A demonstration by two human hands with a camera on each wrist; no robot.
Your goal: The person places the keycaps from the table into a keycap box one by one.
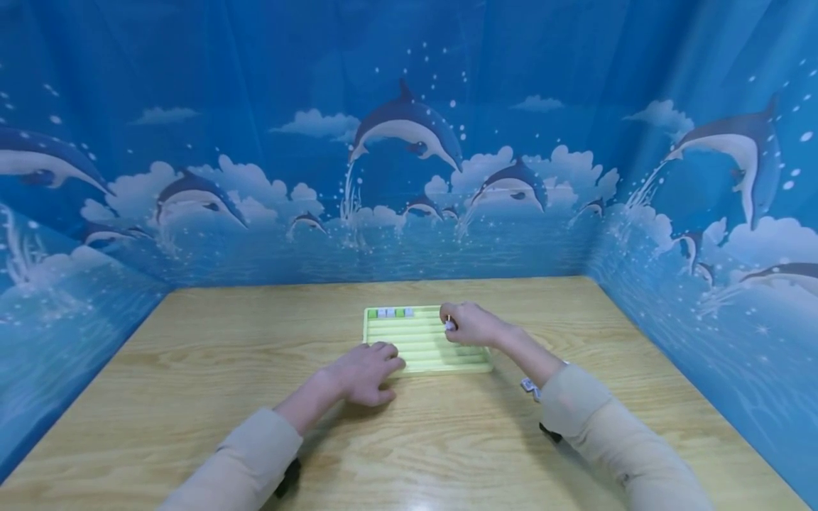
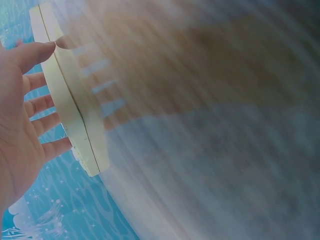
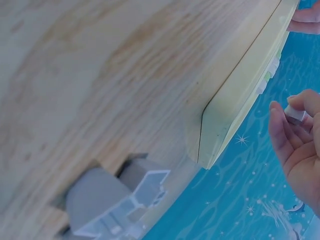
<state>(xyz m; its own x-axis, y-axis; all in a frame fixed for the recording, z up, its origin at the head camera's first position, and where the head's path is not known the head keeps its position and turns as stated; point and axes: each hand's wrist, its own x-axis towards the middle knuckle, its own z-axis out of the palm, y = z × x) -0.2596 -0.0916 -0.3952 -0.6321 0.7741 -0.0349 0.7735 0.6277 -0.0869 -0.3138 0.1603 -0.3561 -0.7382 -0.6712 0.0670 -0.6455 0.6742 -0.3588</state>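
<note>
A pale green tray (image 1: 429,348) with ridged rows lies on the table. Several small green and white keycaps (image 1: 391,312) sit along its back row at the left. My left hand (image 1: 367,372) rests at the tray's front left corner, fingers spread over the edge and thumb in front of it. Above the right part of the tray, my right hand (image 1: 473,324) pinches a white keycap (image 3: 295,114) between thumb and fingertips. The right wrist view shows this keycap partly covered by the fingers.
Several loose keycaps (image 1: 527,385) lie on the wooden table (image 1: 434,440) right of the tray, partly behind my right sleeve. Close up, they look grey and hollow. A blue dolphin-print curtain (image 1: 287,234) stands along the back and both sides.
</note>
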